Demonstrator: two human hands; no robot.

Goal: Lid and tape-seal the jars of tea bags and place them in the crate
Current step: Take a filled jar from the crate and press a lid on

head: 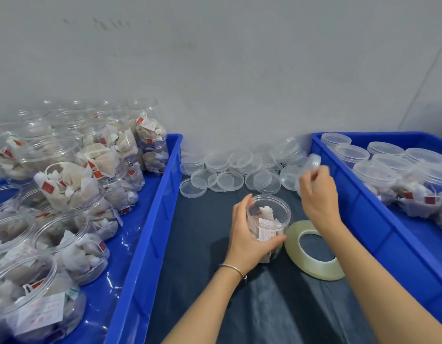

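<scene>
An open clear jar of tea bags (269,219) stands on the dark cloth in the middle, and my left hand (249,234) wraps around its side. My right hand (319,194) is raised just right of the jar and pinches a clear lid (311,165) at the edge of the lid pile (239,170). A roll of clear tape (314,252) lies flat beside the jar, under my right wrist. The blue crate on the right (363,207) holds several lidded jars (378,175).
A blue crate on the left (150,232) is packed with several open jars of tea bags (73,184), some stacked. Loose lids lie spread along the grey wall at the back. Dark cloth (202,244) covers the table between the crates.
</scene>
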